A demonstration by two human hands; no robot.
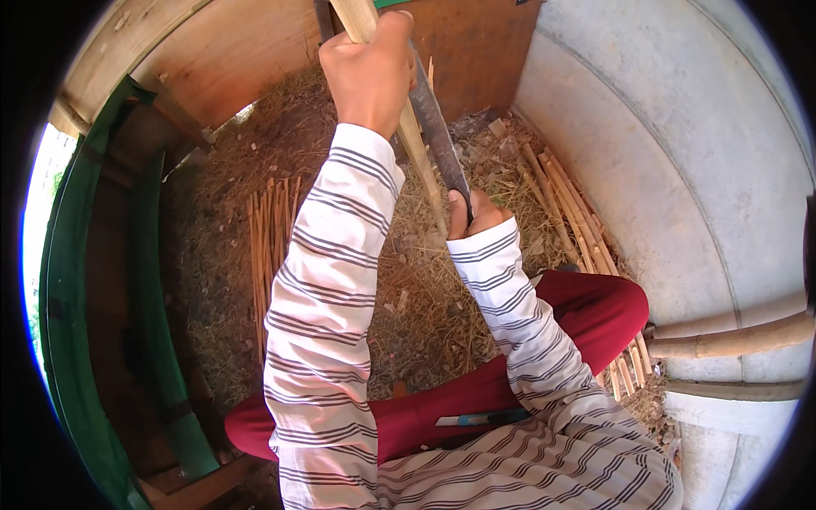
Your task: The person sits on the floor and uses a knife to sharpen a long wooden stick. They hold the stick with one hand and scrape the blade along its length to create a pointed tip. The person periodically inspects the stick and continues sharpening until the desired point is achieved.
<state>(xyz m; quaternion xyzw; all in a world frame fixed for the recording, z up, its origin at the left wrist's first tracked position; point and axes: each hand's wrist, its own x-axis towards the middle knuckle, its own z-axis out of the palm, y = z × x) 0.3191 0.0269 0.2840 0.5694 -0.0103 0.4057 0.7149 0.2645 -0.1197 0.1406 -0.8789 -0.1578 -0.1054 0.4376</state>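
My left hand is wrapped round a pale strip of split bamboo, which slants from the top of the view down to beside my right hand. In my right hand is the handle end of a knife with a long grey blade. The blade lies along the strip's right side and points up toward my left fist, where its far end is hidden. I cannot tell whether blade and strip touch. Both striped sleeves reach forward over my red-clad legs.
A bundle of thin bamboo strips lies left of my left arm. Several thicker strips lie by the grey wall on the right. A slim white, blue and black object rests on my lap. Straw and chips cover the ground.
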